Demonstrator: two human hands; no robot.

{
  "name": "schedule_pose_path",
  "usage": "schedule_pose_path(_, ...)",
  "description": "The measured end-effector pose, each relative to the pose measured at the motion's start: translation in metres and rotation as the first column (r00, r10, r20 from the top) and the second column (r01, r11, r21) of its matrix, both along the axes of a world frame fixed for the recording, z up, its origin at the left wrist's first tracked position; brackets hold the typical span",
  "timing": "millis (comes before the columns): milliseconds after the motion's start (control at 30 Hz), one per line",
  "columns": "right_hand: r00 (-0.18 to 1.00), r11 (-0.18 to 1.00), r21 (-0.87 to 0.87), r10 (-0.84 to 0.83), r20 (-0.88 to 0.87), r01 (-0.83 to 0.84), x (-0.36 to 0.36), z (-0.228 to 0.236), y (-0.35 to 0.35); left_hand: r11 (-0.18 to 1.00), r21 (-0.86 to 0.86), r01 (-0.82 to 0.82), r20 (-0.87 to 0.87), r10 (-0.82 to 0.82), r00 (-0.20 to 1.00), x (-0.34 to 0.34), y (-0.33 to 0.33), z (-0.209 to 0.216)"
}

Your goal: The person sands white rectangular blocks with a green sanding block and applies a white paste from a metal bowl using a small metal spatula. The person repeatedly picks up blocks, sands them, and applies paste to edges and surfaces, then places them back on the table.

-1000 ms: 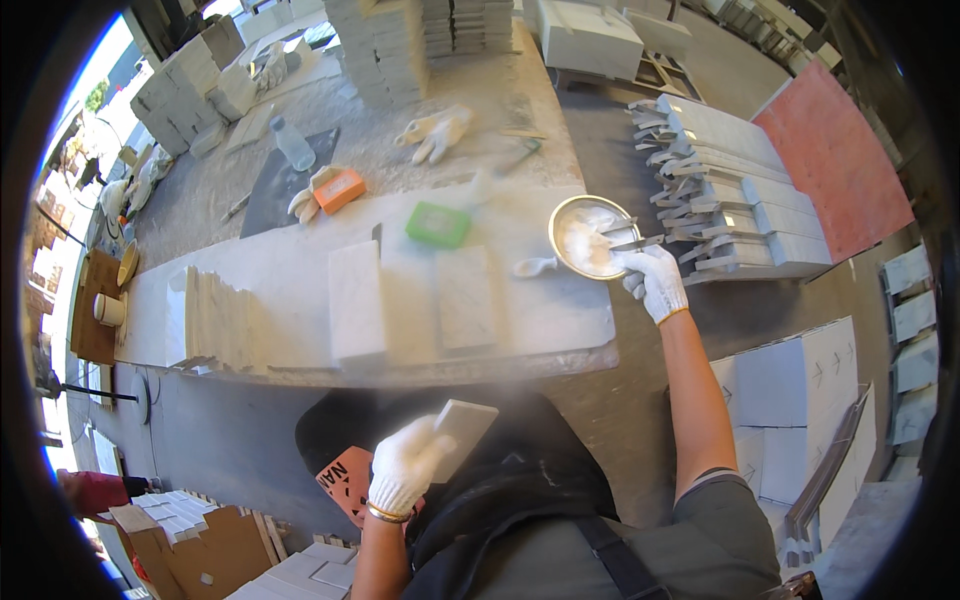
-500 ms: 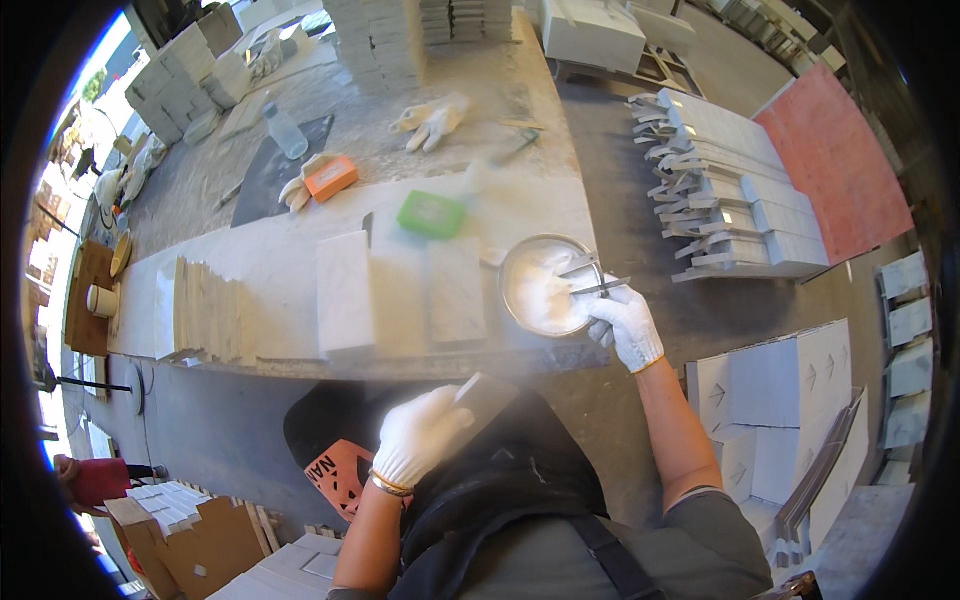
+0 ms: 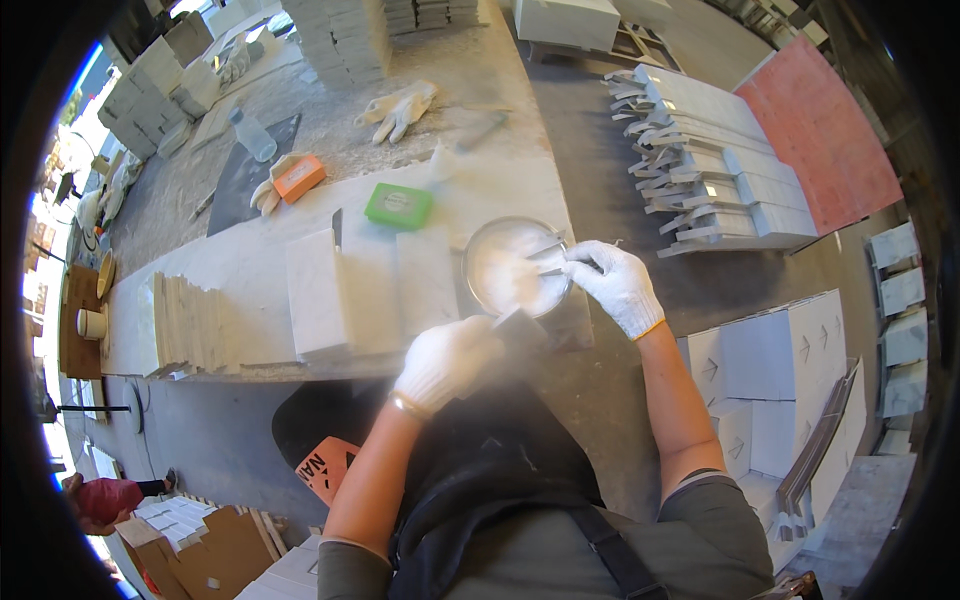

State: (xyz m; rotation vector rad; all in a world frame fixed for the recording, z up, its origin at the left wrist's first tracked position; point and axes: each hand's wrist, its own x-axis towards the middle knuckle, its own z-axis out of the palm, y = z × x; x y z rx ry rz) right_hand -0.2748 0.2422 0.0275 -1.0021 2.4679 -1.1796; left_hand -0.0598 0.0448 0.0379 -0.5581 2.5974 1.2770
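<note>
In my gloved left hand [image 3: 450,365] a small flat grey tile [image 3: 520,332] is gripped, tilted and blurred in front of the table edge. My gloved right hand [image 3: 615,285] is closed at the right rim of a round metal bowl [image 3: 472,250], its thumb and fingers pinched on a thin metal spatula [image 3: 552,268]. White powder or paste [image 3: 505,265] fills the bowl. A second strip-like metal blade [image 3: 543,249] lies across it, close to the first. Left of the bowl, a pale tile [image 3: 425,270] lies on the table, with a thicker white tile stack [image 3: 317,290] beside it.
On the table [image 3: 500,190] are a green block [image 3: 398,206], an orange block [image 3: 299,178], loose gloves [image 3: 398,110] and a plastic bottle [image 3: 252,135]. A row of tiles [image 3: 195,320] stands at left. Strapped white slabs [image 3: 720,165] and white cartons [image 3: 760,370] are at right.
My left hand has moved up and right with the grey tile, closer to the bowl. The right hand has shifted up a little at the bowl's rim. The whole view has shifted somewhat.
</note>
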Motion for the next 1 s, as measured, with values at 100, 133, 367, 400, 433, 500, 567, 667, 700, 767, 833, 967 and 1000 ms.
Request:
schedule_pose_path(100, 0.991, 0.991, 0.119, 0.069, -0.116, -0.055, 0.001, 0.012, -0.002, 1.000, -0.004, -0.022, -0.115, 0.022, 0.993, -0.002, -0.005, -0.008)
schedule_pose_path(133, 0.985, 0.987, 0.144, 0.094, -0.143, -0.074, 0.001, 0.016, -0.002, 0.999, 0.013, -0.039, -0.136, 0.040, 0.990, -0.002, -0.007, -0.012)
schedule_pose_path(367, 0.943, 0.936, 0.344, 0.175, -0.283, -0.071, 0.002, 0.031, 0.005, 0.957, 0.264, -0.120, -0.026, 0.132, 0.991, -0.008, -0.015, -0.015)
schedule_pose_path(400, 0.945, 0.945, 0.320, 0.158, -0.286, -0.061, 0.003, 0.031, 0.006, 0.955, 0.270, -0.122, 0.004, 0.126, 0.992, -0.009, -0.016, -0.014)
schedule_pose_path(433, 0.949, 0.955, 0.294, 0.134, -0.286, -0.046, 0.003, 0.031, 0.007, 0.948, 0.286, -0.137, 0.054, 0.127, 0.990, -0.009, -0.017, -0.012)
schedule_pose_path(500, 0.964, 0.971, 0.239, 0.093, -0.249, -0.032, 0.003, 0.030, 0.007, 0.944, 0.299, -0.140, 0.059, 0.128, 0.990, -0.010, -0.017, -0.011)
schedule_pose_path(567, 0.984, 0.985, 0.171, 0.049, -0.169, -0.020, 0.003, 0.028, 0.007, 0.947, 0.295, -0.125, -0.004, 0.132, 0.991, -0.011, -0.017, -0.012)
schedule_pose_path(667, 1.000, 0.989, 0.147, 0.009, 0.017, -0.012, 0.001, 0.021, 0.002, 0.941, 0.312, -0.131, 0.018, 0.132, 0.991, -0.012, -0.020, -0.014)
schedule_pose_path(700, 1.000, 0.994, 0.104, 0.013, 0.028, -0.015, 0.001, 0.019, -0.001, 0.939, 0.321, -0.122, 0.017, 0.123, 0.992, -0.012, -0.021, -0.015)
schedule_pose_path(767, 0.999, 1.000, 0.016, 0.023, 0.049, -0.023, 0.001, 0.014, -0.006, 0.934, 0.338, -0.118, 0.026, 0.116, 0.993, -0.012, -0.022, -0.015)
schedule_pose_path(833, 0.994, 0.999, -0.042, 0.032, 0.102, -0.028, 0.001, 0.012, -0.009, 0.927, 0.353, -0.128, 0.023, 0.129, 0.991, -0.012, -0.022, -0.016)
schedule_pose_path(967, 0.987, 0.998, -0.033, 0.054, 0.150, -0.050, 0.001, 0.016, -0.013, 0.926, 0.349, -0.144, 0.026, 0.144, 0.989, -0.012, -0.020, -0.015)
schedule_pose_path(1000, 0.979, 0.998, -0.036, 0.061, 0.192, -0.055, 0.001, 0.017, -0.014, 0.931, 0.336, -0.142, 0.024, 0.142, 0.990, -0.012, -0.020, -0.014)
